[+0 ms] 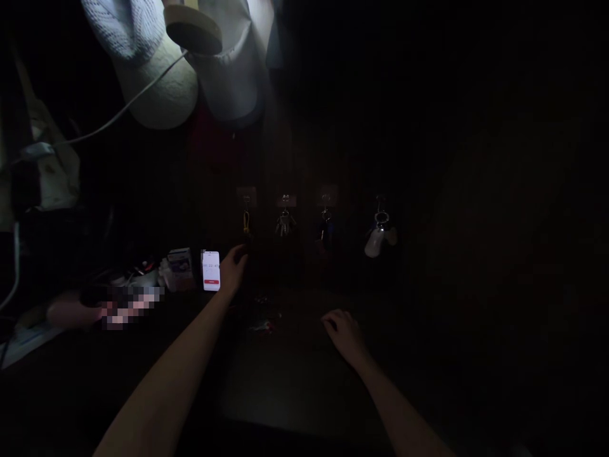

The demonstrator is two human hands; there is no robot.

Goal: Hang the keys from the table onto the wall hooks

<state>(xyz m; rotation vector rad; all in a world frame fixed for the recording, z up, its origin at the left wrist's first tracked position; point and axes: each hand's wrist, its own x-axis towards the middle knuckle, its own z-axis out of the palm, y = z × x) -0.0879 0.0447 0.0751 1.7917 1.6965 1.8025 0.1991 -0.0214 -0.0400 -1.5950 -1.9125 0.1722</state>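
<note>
In the dim head view, my left hand (233, 268) reaches up to the lower end of a yellow cord loop (246, 222) hanging from a wall hook. Its thumb and fingers curl together at a dark item below the loop, too dark to name. My right hand (346, 333) is low over the dark tabletop, fingers bent inward and thumb tip against them, with nothing visible in it. Between the hands lie small metal and red items (266, 327), perhaps keys. A lit phone (211, 271) stands upright just left of my left hand.
Further along the hooks hang a bunch of keys (284, 223), a dark key ring (326, 222) and a ring with a pale fob (375, 241). Caps (164, 95) and a round lamp head (193, 28) hang above left. A white cable (118, 114) crosses there. Small boxes (179, 266) stand left.
</note>
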